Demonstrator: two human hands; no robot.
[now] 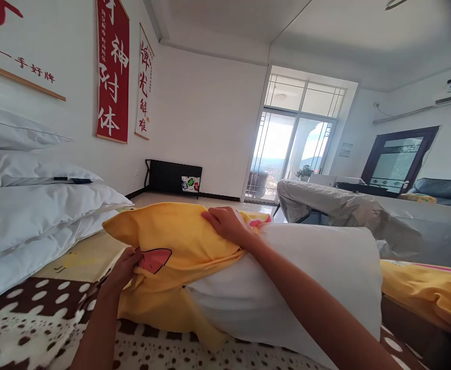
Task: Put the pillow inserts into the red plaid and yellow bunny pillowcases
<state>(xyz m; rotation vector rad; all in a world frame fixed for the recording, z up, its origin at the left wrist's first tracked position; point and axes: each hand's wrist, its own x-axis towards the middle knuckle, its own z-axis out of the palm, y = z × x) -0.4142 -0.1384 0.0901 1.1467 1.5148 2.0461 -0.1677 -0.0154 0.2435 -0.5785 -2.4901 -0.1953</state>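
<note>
Yellow pillowcase [175,226] partway over a white pillow [321,272]

Lying on a spotted brown-and-cream blanket [36,329], just right of stacked white pillows [29,216]. Pinched beside the red wedge print [154,260] by the left hand [124,267]. Covered on top by the right hand [227,223], laid palm down with fingers bent over the fabric; cannot tell about any grip underneath. Farther right, more yellow cloth [426,293]; beyond, crumpled plastic sheeting [333,200].

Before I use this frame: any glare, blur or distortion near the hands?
Head view: glare at the glass door, panes partly washed out, away from the hands; head view: right corners dark; head view: room lines lean, wide-angle look; head view: left hand, right hand and yellow pillowcase readable, no obvious blur.
</note>
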